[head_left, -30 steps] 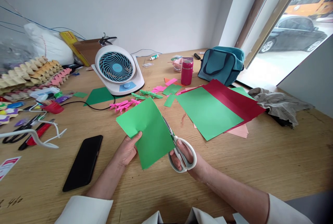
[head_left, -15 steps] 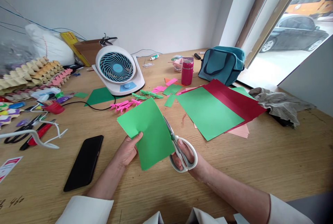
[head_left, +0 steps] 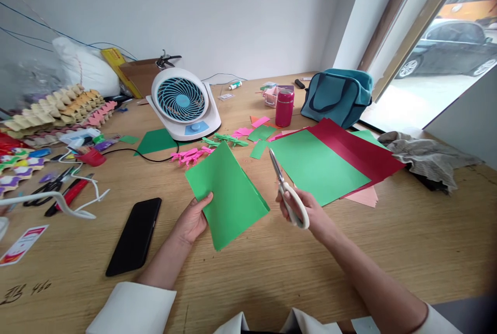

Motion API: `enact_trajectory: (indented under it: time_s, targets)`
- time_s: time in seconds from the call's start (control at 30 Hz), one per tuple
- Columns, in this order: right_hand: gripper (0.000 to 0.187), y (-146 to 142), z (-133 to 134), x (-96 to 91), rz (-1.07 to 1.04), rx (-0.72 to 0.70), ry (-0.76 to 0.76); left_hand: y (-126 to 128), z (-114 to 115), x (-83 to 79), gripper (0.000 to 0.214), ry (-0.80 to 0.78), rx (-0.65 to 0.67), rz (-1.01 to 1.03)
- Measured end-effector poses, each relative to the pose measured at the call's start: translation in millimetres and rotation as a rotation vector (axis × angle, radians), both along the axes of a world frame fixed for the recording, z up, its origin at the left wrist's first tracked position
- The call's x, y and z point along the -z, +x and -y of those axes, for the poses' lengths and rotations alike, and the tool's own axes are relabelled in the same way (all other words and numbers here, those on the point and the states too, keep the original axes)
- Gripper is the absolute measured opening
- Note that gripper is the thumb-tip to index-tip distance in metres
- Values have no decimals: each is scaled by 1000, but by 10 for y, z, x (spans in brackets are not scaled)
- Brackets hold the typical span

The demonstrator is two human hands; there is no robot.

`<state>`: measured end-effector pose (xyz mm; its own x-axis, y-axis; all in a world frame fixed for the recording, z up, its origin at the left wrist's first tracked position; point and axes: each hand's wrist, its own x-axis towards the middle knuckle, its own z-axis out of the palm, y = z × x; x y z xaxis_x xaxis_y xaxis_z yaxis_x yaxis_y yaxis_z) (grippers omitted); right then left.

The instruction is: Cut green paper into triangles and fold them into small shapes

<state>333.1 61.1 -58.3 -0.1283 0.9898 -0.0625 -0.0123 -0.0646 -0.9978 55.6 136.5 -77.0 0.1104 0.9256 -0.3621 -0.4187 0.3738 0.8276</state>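
My left hand (head_left: 194,220) pinches the lower left edge of a folded green paper sheet (head_left: 227,194), held just above the wooden table (head_left: 349,251). In my right hand (head_left: 306,209) is a pair of white-handled scissors (head_left: 289,194), fingers through the loops, blades closed and pointing up and away. The scissors are clear of the green sheet, a little to its right, over the near edge of a larger green sheet (head_left: 314,165).
A stack of red, pink and green sheets (head_left: 349,150) lies to the right. A black phone (head_left: 134,235) lies left of my hand. A small fan (head_left: 184,103), pink bottle (head_left: 284,107), teal bag (head_left: 336,96), paper scraps, folded paper figures and tools stand further back and left.
My right hand drew the scissors out of the green sheet's right edge and lifted them to the right. The left hand kept its hold; the sheet tilted slightly.
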Motion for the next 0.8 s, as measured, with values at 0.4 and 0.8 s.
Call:
enact_trajectory:
  time_s: [0.4,0.8]
  targets:
    - [30,439,-196,224,1502,340,196,-39,-21,-74,30,13,-45,76]
    - [33,470,-182,179,1480,261,115,-63,-26,-120,30,28,-76,84]
